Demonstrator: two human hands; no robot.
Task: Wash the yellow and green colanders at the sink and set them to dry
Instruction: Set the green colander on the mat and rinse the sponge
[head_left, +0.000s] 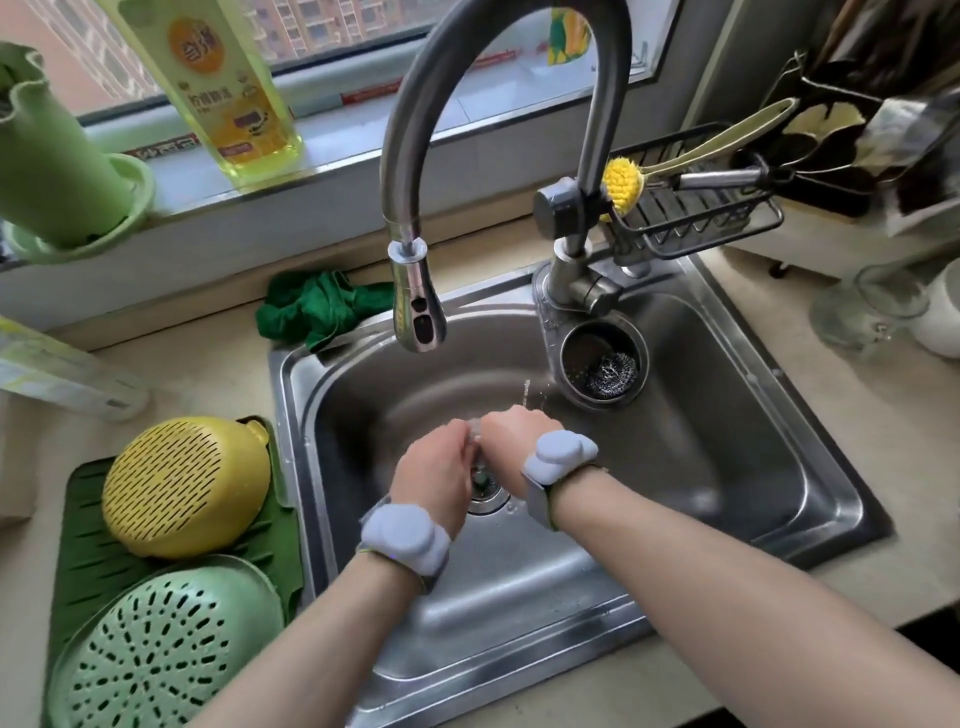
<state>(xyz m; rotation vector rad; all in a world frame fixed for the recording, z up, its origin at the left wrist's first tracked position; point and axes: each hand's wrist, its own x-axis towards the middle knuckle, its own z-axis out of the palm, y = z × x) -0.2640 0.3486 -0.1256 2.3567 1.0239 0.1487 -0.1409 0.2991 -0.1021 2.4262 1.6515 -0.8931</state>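
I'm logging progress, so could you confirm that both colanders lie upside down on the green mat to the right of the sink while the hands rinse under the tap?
Not quite: the head view shows the green mat to the left of the sink, not the right. The rest holds: the yellow colander and green colander lie upside down on it, while the left hand and right hand meet under the running tap.

The beige countertop (857, 441) carried a steel sink (779, 519) set into it. Left of the sink lay a dark green drying mat (88, 561), with the yellow colander (184, 486) and the green colander (156, 649) upside down on it. A crumpled green cloth (317, 306) lay behind the sink's left corner, and a glass (872, 306) stood at the right.
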